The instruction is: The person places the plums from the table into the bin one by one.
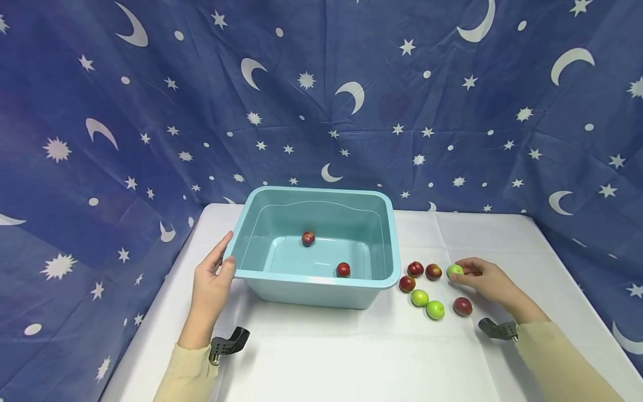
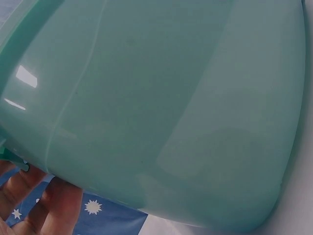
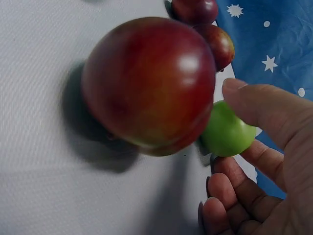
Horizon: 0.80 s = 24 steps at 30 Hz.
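At the tub's (image 1: pixel 311 295) nine o'clock, the left hand (image 1: pixel 210 285) grips the smooth plastic rim (image 1: pixel 301 278); I'd brace it lightly. Past three o'clock, the right hand (image 1: pixel 489 280), well apart, pinches a round green fruit (image 1: pixel 454 271); gentle fingertips should suit its shiny skin, clear of the glossy red fruit (image 1: pixel 462 306) at its six.

No lettering, brand or number legible in any view; only printed figures, on the dark blue fabric backdrop (image 1: pixel 321 106): white crescent moons (image 1: pixel 358 92), pointed white stars (image 1: pixel 407 47), many-rayed white bursts (image 1: pixel 58 149), small white oval dots (image 1: pixel 279 32); stars and bursts recur on blue cloth in both wrist views.
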{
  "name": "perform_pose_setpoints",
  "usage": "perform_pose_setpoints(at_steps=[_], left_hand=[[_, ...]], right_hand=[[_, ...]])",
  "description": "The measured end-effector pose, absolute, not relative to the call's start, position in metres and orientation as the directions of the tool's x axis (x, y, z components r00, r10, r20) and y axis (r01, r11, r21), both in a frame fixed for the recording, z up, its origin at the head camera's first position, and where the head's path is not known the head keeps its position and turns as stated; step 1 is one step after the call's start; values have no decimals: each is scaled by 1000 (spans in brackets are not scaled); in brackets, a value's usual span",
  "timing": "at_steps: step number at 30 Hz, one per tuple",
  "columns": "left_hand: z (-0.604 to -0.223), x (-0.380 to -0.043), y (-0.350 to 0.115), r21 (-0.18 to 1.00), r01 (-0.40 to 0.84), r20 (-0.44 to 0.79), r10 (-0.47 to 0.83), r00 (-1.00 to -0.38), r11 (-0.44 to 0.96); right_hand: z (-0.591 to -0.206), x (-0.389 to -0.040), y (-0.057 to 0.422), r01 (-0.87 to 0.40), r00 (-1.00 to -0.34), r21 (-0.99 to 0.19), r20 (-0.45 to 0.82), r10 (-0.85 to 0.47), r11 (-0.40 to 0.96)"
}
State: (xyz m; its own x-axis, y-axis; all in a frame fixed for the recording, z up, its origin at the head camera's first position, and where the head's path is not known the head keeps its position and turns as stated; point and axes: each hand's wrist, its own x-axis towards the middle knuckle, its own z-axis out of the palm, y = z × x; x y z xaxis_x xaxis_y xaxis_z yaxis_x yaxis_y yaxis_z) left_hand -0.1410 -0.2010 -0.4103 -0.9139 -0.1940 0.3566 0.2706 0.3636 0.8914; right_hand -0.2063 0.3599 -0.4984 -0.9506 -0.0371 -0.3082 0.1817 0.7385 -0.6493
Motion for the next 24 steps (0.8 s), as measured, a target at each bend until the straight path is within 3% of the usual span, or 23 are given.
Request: perform_pose_setpoints(at_steps=[14,24], left_hand=[[-410,-140,-200,891,270,357,-196,-913,364],[-411,-141,-200,892,279,362,-193,-912,355]], right_hand=[[-499,-208,361,180,-955,-648,-295,-26,740],[-464,-214,344,94,-979,-698,-194,-61,710]])
